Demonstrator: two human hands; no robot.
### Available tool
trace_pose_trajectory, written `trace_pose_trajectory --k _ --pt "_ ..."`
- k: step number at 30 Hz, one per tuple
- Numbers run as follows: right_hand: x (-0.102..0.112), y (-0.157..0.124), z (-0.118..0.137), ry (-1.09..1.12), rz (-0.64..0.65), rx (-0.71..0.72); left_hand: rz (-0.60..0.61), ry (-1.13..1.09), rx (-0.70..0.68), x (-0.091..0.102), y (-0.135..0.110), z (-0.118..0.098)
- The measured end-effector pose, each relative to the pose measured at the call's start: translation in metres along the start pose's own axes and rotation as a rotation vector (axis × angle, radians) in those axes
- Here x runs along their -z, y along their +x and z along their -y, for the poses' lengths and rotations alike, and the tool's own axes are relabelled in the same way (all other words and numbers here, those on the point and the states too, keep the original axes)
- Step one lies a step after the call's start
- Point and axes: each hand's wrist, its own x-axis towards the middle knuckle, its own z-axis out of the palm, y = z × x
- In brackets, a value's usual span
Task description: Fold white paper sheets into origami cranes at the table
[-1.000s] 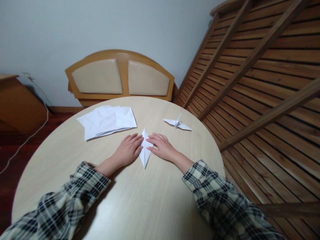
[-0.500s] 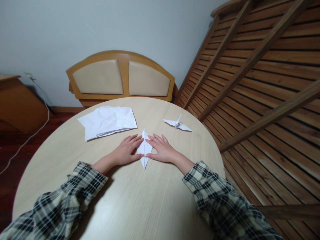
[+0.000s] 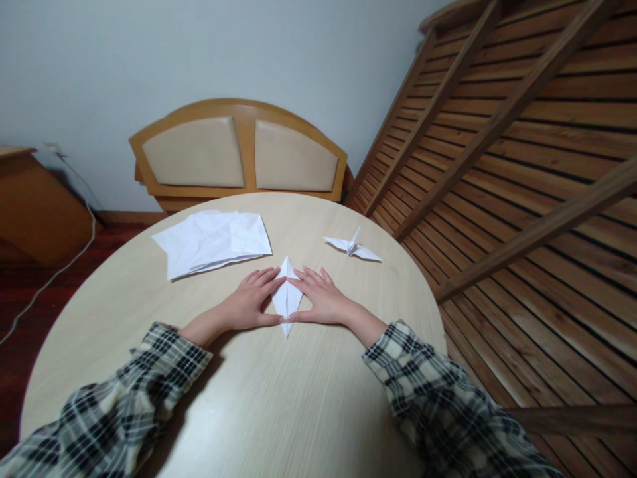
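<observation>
A diamond-shaped piece of folded white paper (image 3: 287,297) lies flat on the round table, its points toward and away from me, with a crease line down its middle. My left hand (image 3: 255,299) presses on its left edge, fingers stretched out and thumb near the lower point. On the opposite edge rests my right hand (image 3: 319,297), also with fingers spread. Both thumb tips nearly meet over the lower part of the paper, while the index fingers touch it higher up. Beyond my right hand sits a finished paper crane (image 3: 352,249) with its wings spread.
A stack of creased white paper sheets (image 3: 213,242) lies at the back left of the pale round table (image 3: 298,411). Behind stands a wooden headboard (image 3: 249,153). Slatted wood (image 3: 522,166) leans on the right; a cabinet (image 3: 40,206) and white cable (image 3: 54,275) are at left.
Both thumbs have slid down along the paper toward its lower point. My other fingers stay at about the same place on it.
</observation>
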Motion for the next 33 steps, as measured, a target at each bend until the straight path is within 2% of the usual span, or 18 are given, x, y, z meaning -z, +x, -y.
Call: trace_pose_trajectory --k 5,9,14,17,23,33 --pt "0.0 -0.001 -0.001 -0.004 -0.042 0.004 -0.044 -0.058 -0.029 0.004 -0.001 0.0" --pt "0.003 -0.002 -0.003 -0.022 -0.099 0.03 -0.075 -0.147 -0.118 0.014 0.0 -0.008" --pt "0.01 -0.005 -0.008 0.029 -0.117 0.105 0.008 -0.148 -0.218 0.026 -0.004 -0.025" --pt "0.01 -0.006 -0.01 0.053 -0.108 0.092 0.023 -0.093 -0.2 0.027 -0.01 -0.026" --pt "0.008 -0.006 -0.013 0.021 -0.12 0.087 -0.006 -0.043 -0.181 0.027 -0.015 -0.012" --pt "0.008 -0.004 -0.009 -0.046 -0.179 0.129 -0.113 0.084 -0.165 0.032 -0.014 -0.01"
